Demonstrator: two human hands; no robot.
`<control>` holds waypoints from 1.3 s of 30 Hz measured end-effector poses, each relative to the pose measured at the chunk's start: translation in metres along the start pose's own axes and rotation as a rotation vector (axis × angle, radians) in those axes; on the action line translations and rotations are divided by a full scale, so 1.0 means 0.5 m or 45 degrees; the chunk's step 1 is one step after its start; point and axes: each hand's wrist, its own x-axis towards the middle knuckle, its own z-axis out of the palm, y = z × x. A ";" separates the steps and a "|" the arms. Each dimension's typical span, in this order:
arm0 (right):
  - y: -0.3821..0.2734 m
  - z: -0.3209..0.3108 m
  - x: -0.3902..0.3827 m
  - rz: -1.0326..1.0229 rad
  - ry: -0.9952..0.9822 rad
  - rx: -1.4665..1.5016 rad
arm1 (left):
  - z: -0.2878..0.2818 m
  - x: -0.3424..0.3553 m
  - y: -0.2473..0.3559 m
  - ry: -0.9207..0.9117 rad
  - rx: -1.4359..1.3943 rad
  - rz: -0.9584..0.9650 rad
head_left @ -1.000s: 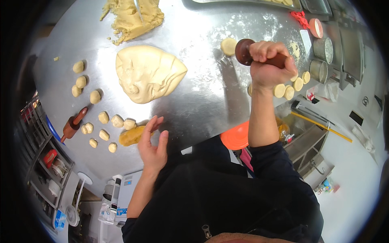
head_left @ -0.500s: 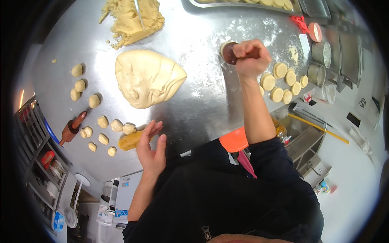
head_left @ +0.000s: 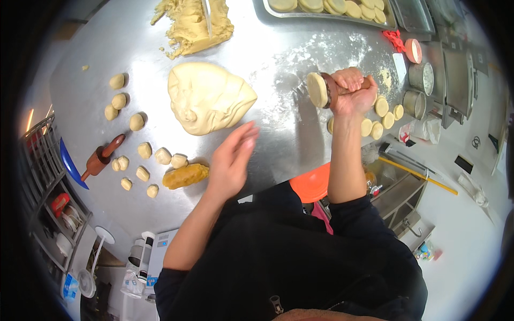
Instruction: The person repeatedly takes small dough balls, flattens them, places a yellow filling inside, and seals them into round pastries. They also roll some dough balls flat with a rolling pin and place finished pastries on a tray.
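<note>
My right hand [head_left: 353,99] is wrapped around the handle of a brown wooden pastry mould [head_left: 333,91], tilted above the steel table. A pale, round dough disc [head_left: 317,90] shows at the mould's face. My left hand [head_left: 230,163] is in the air with its fingers stretched out, holding nothing. Beside it lie a yellow-brown log of filling [head_left: 184,176] and several small dough balls [head_left: 144,150]. A large smooth mass of dough [head_left: 206,101] rests just beyond. Several flat dough discs [head_left: 381,106] lie to the right of the mould, partly hidden by my right hand and forearm.
Crumbly yellow dough [head_left: 187,29] sits at the far side with a pale blade-like tool [head_left: 207,18] in it. A metal tray [head_left: 294,17] of discs is at the back right, near metal tins [head_left: 422,76]. A wooden rolling pin [head_left: 98,160] lies at left. Flour dusts the table.
My right hand has lifted and tilted the mould, moving slightly right and nearer; the disc at its face now shows. My left hand has moved right and farther forward, uncovering the filling log.
</note>
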 end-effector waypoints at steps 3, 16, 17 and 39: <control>0.035 -0.011 -0.031 0.102 0.038 0.073 | 0.079 0.095 0.014 -0.133 -0.362 -0.126; -0.004 -0.024 -0.066 -0.158 0.164 -0.282 | 0.114 0.172 0.005 -0.030 -0.590 -0.448; -0.024 -0.026 -0.064 -0.185 0.144 -0.269 | 0.116 0.183 0.002 0.017 -0.515 -0.445; -0.116 -0.085 -0.134 -0.181 0.074 -0.442 | -0.557 0.103 0.141 0.868 1.606 0.111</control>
